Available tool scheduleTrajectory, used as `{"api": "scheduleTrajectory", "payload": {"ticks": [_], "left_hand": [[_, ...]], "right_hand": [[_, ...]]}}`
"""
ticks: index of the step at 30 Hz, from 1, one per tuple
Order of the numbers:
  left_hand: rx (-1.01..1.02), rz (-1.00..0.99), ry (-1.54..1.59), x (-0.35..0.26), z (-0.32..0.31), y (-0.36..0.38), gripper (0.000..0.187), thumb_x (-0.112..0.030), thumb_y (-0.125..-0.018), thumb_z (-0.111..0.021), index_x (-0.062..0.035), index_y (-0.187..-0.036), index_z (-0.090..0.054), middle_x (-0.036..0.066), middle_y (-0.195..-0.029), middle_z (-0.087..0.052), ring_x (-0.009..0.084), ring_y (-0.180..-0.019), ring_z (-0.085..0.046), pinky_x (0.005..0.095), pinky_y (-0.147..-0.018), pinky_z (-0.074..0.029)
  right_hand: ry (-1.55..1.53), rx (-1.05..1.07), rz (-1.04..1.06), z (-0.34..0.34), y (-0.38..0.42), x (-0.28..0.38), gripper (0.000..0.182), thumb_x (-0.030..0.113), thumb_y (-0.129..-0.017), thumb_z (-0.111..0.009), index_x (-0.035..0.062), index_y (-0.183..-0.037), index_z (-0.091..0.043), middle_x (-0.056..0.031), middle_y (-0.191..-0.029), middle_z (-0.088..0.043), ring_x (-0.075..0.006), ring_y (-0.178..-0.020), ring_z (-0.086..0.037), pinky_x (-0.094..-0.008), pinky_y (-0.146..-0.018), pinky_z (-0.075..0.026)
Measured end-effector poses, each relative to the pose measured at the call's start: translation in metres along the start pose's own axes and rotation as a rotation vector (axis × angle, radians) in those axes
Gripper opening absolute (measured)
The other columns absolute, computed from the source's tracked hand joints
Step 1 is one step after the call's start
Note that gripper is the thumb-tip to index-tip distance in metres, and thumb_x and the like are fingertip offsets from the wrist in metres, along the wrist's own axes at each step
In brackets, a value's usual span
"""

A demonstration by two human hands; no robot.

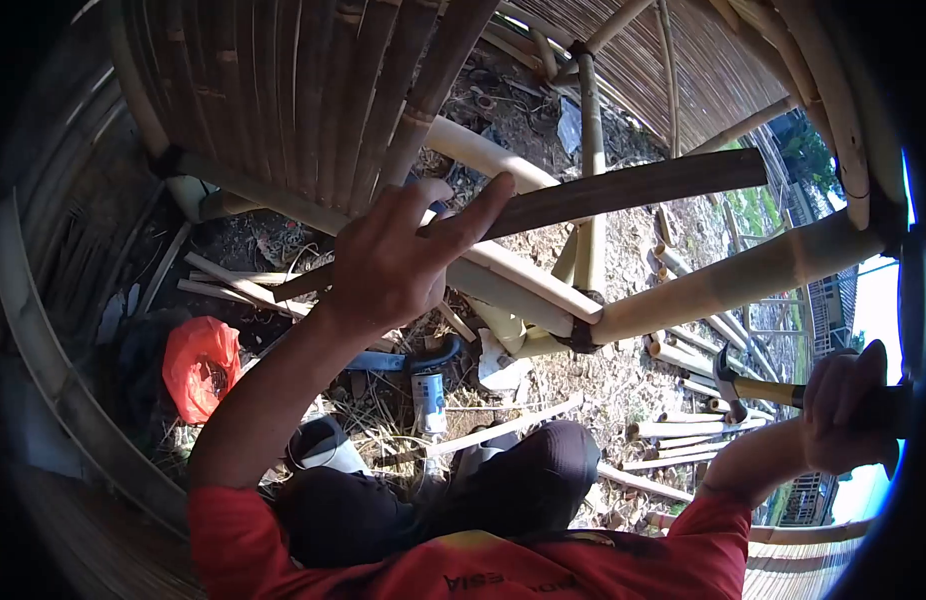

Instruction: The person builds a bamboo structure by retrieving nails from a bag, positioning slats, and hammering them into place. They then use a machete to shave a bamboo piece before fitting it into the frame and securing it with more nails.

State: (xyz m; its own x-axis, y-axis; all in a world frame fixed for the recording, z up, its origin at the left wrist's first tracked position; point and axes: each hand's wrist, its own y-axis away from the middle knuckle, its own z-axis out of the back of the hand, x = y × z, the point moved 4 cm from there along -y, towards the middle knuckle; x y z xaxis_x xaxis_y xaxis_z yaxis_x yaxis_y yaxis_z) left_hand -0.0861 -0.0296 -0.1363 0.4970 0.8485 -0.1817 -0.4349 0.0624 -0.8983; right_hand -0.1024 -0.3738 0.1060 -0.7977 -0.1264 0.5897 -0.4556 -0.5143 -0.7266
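My left hand (pixel 393 250) is closed around a dark bamboo slat (pixel 643 188), with one finger stretched along it. The slat slants across the frame above a pale bamboo rail (pixel 513 290), its far end up at the right. Out at the right side, my right hand (pixel 845 408) grips a claw hammer (pixel 768 391) by its yellow and black handle. The hammer's metal head points toward the middle, well apart from the slat. My fingers hide part of the slat and part of the handle.
Upright bamboo slats (pixel 253 90) form a panel at upper left. A thick bamboo pole (pixel 743 272) crosses to the right from a lashed joint (pixel 583 335). On the ground lie a red plastic bag (pixel 203 368), a blue-and-white can (pixel 430 403) and several cut bamboo pieces (pixel 688 430).
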Motion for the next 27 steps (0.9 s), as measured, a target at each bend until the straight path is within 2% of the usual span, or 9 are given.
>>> {"api": "scheduleTrajectory", "payload": {"ticks": [4,8,10,14,18,20,21,23,27], "left_hand": [[0.617,0.135,-0.155,-0.005,-0.018,0.095,0.075,-0.007,-0.089,-0.062,-0.0358,-0.156,-0.045,0.007,-0.085,-0.055,0.0225,-0.07,-0.063,0.0367,-0.053,-0.056],[0.701,0.177,-0.2,-0.006,-0.026,0.13,0.066,-0.041,-0.091,-0.07,-0.0371,-0.154,-0.048,0.008,-0.083,-0.057,0.0247,-0.061,-0.063,0.0387,-0.053,-0.055],[0.796,0.151,-0.267,0.002,-0.026,0.123,0.066,-0.044,-0.089,-0.071,-0.0387,-0.151,-0.051,0.007,-0.082,-0.056,0.025,-0.065,-0.064,0.0389,-0.055,-0.055],[0.863,0.089,-0.377,0.027,-0.02,0.085,0.07,-0.038,-0.081,-0.078,-0.0397,-0.147,-0.056,0.006,-0.075,-0.051,0.0239,-0.065,-0.06,0.0395,-0.057,-0.05],[0.805,0.064,-0.355,0.031,-0.014,0.048,0.063,-0.038,-0.082,-0.077,-0.0353,-0.143,-0.062,0.007,-0.079,-0.055,0.0259,-0.07,-0.062,0.0412,-0.062,-0.05],[0.817,0.066,-0.353,0.029,-0.014,0.044,0.055,-0.037,-0.086,-0.075,-0.0314,-0.14,-0.065,0.006,-0.081,-0.055,0.0259,-0.072,-0.062,0.041,-0.062,-0.05],[0.783,0.104,-0.315,0.028,-0.014,0.043,0.046,-0.04,-0.089,-0.073,-0.0274,-0.133,-0.069,0.006,-0.081,-0.057,0.0252,-0.072,-0.064,0.0405,-0.061,-0.05],[0.828,0.23,-0.299,0.018,-0.014,0.044,0.032,-0.041,-0.093,-0.071,-0.019,-0.114,-0.077,0.005,-0.08,-0.061,0.0244,-0.07,-0.066,0.0397,-0.059,-0.051],[0.744,0.559,-0.108,-0.013,-0.023,0.062,0.034,-0.03,-0.092,-0.077,-0.0079,-0.117,-0.074,0.01,-0.084,-0.07,0.027,-0.069,-0.067,0.0395,-0.06,-0.051]], "right_hand": [[-0.11,-0.112,-0.115,0.019,0.033,-0.045,0.057,0.065,-0.101,-0.049,0.0103,-0.09,-0.058,0.0008,-0.06,-0.044,-0.0052,-0.038,-0.044,-0.0162,-0.031,-0.038],[-0.361,-0.16,-0.151,0.017,0.045,-0.102,0.054,0.064,-0.101,-0.049,0.011,-0.103,-0.058,0.0013,-0.06,-0.045,-0.0047,-0.037,-0.044,-0.0152,-0.031,-0.039],[-0.723,0.077,-0.216,0.01,0.029,-0.139,0.054,0.062,-0.102,-0.049,0.011,-0.118,-0.058,0.0004,-0.061,-0.047,-0.007,-0.037,-0.044,-0.0173,-0.034,-0.043],[-0.682,0.445,-0.143,-0.033,-0.011,-0.201,0.064,0.069,-0.101,-0.042,0.0107,-0.123,-0.054,0.0001,-0.057,-0.045,-0.0091,-0.037,-0.035,-0.0238,-0.035,-0.032],[-0.591,0.285,-0.293,-0.08,-0.023,-0.244,0.061,0.07,-0.1,-0.044,0.0111,-0.112,-0.053,0.0,-0.065,-0.047,-0.0058,-0.048,-0.041,-0.0218,-0.041,-0.031],[-0.377,0.093,-0.436,-0.099,-0.038,-0.229,0.039,0.04,-0.109,-0.053,0.0047,-0.097,-0.063,0.0016,-0.057,-0.052,-0.0081,-0.043,-0.042,-0.0257,-0.042,-0.034],[-0.281,-0.012,-0.358,-0.109,-0.032,-0.25,0.05,0.051,-0.11,-0.041,0.0047,-0.106,-0.061,0.0048,-0.052,-0.043,-0.0067,-0.039,-0.035,-0.0263,-0.038,-0.027],[-0.264,-0.132,-0.432,-0.116,-0.039,-0.251,0.053,0.053,-0.11,-0.039,0.0047,-0.106,-0.061,0.0052,-0.052,-0.043,-0.0059,-0.038,-0.035,-0.0252,-0.037,-0.027],[-0.132,-0.428,-0.642,-0.112,-0.037,-0.255,0.053,0.058,-0.109,-0.04,0.0078,-0.109,-0.058,0.0059,-0.053,-0.042,-0.0041,-0.039,-0.036,-0.0228,-0.036,-0.026]]}}
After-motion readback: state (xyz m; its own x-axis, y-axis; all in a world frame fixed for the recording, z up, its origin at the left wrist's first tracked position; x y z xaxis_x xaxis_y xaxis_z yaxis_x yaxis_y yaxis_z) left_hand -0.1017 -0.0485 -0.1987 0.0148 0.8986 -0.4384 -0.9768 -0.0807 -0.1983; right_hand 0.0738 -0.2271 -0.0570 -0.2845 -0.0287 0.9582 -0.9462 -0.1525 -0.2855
